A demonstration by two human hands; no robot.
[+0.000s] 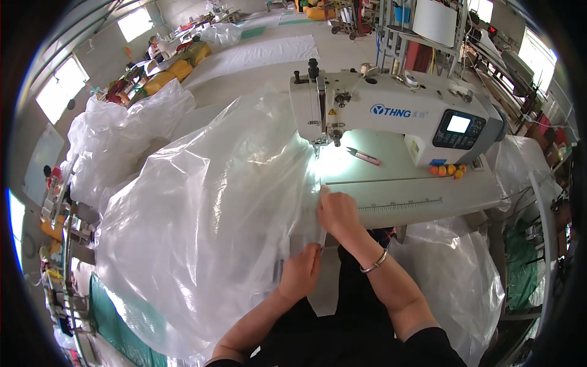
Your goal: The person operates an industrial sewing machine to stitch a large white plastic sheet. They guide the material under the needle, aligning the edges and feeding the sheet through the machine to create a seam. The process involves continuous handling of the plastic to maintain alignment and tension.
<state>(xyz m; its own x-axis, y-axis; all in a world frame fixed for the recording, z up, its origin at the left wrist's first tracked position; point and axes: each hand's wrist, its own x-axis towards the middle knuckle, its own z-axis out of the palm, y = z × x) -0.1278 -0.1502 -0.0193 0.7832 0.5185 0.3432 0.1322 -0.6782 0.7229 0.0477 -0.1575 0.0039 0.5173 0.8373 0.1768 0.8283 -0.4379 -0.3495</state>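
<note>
A large see-through plastic sheet spreads over the left of the sewing table and hangs off its front. Its right edge runs beneath the needle of a white sewing machine, whose lamp lights the spot. My right hand is closed on that edge at the table's front, just short of the needle. Closer to my body, my left hand pinches the same edge below the tabletop. Beside the needle lies a small pink and dark tool, perhaps thread snips.
Several small orange-yellow round things sit under the machine's control panel. A printed ruler scale runs along the table front. More bunched plastic is heaped at left. A large white thread cone stands behind. Far left, a person sits.
</note>
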